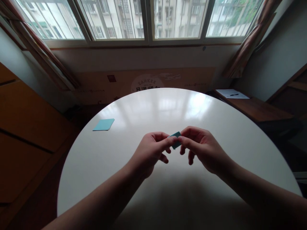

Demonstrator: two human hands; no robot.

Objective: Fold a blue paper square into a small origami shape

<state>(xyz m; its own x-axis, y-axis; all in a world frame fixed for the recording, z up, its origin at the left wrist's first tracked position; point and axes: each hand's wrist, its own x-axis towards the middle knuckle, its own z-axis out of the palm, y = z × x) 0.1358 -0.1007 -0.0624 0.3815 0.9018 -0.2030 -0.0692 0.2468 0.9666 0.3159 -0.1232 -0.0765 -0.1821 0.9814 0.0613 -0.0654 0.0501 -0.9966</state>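
Note:
A small folded piece of teal paper point(177, 144) is held above the middle of the white table. My left hand point(153, 150) pinches its left side between thumb and forefinger. On the other side, my right hand point(203, 145) grips the paper the same way, and the two thumb tips almost meet over it. The lower fingers of both hands curl loosely below. Much of the paper is hidden by the fingers, so its exact folds do not show. Farther left on the table lies a stack of light blue square paper point(103, 124).
The round white table point(96, 169) fills the middle of the view. At the back right stands a lower brown wooden table point(263, 108) bearing a white sheet point(231, 93) with a dark pen on it. A wooden cabinet point(21, 134) is at the left, and windows run along the far wall.

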